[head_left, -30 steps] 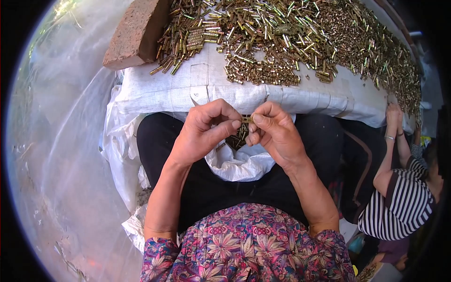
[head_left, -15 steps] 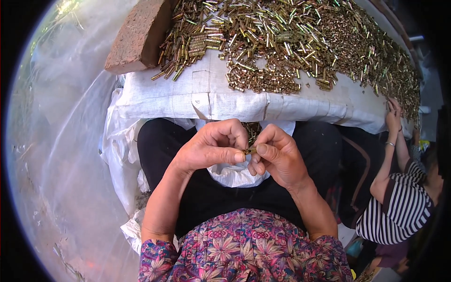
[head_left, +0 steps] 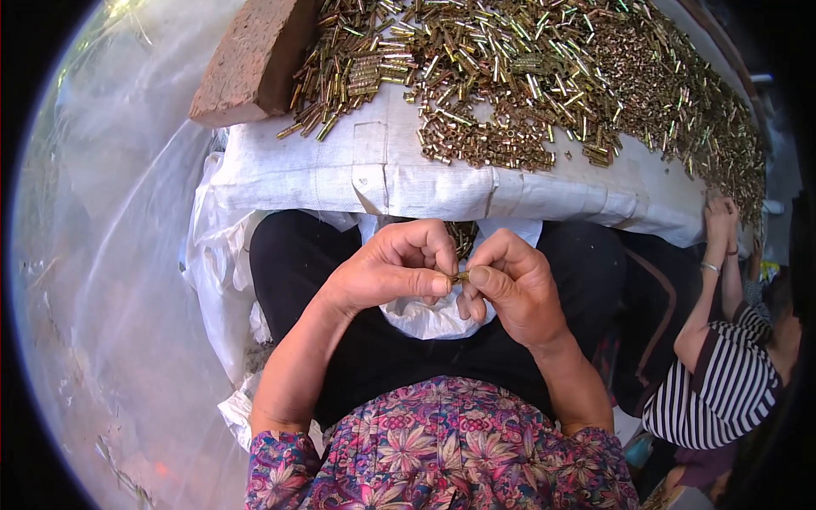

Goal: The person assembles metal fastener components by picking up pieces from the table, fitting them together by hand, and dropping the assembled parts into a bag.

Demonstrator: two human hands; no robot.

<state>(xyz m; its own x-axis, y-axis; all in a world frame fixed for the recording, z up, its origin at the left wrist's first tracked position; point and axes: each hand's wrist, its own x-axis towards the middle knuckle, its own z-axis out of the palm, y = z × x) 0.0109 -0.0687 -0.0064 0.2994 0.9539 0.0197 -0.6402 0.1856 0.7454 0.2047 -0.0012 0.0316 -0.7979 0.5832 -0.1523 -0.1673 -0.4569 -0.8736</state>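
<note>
Between my fingertips, over my lap, is a small brass-coloured metal piece (head_left: 460,277). My left hand (head_left: 395,265) pinches one end of it with thumb and forefinger. The other end sits in the closed thumb and fingers of my right hand (head_left: 515,287). The fingers cover most of the piece, so its full shape is hidden. Under my hands, between my knees, a white bag (head_left: 435,320) lies open, with more brass-coloured pieces (head_left: 461,238) showing at its far side.
Ahead stands a table covered in white woven cloth (head_left: 297,183). Heaped on it are many brass-coloured metal tubes (head_left: 484,68) and short sleeves (head_left: 484,143). A reddish brick (head_left: 246,68) sits at its left. At right, another person's hands (head_left: 721,217) touch the table edge. Plastic sheeting (head_left: 110,255) hangs at left.
My two hands remain together, having shifted only slightly, and the metal piece now lies straighter between the fingertips. The other person's hands have moved a little at the table edge.
</note>
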